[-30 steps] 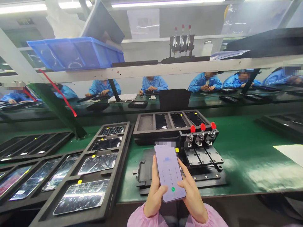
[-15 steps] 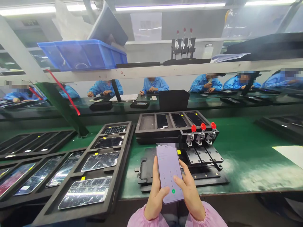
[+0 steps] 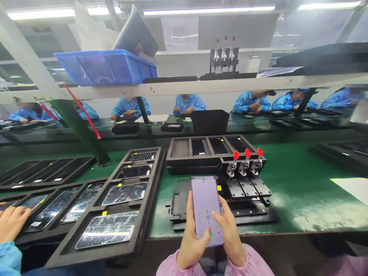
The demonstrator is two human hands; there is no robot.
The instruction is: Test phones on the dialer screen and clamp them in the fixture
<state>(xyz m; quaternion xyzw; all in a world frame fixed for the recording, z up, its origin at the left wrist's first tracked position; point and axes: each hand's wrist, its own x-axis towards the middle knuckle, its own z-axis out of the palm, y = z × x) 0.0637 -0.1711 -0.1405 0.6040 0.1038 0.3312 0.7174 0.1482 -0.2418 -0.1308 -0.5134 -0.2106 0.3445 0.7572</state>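
Observation:
Both my left hand and my right hand grip a smartphone upright from its sides, above a black metal fixture plate. Its lit lilac screen shows a dial pad, and my right thumb lies across the lower part. Beyond the phone stand several red-handled toggle clamps on the fixture. To the left, a black foam tray holds several glass phone panels. A second black tray at the back holds several dark phone screens, with its leftmost slot unfilled.
Another person's hand in a blue sleeve reaches over panels at the lower left. The trays stand on a green bench mat. A white sheet lies at the right. A blue plastic bin sits on a shelf overhead, and blue-smocked workers sit across the bench.
The phone has turned from a slight tilt to nearly upright, and my view has shifted a little. A co-worker's hand in a blue sleeve has come in at the lower left.

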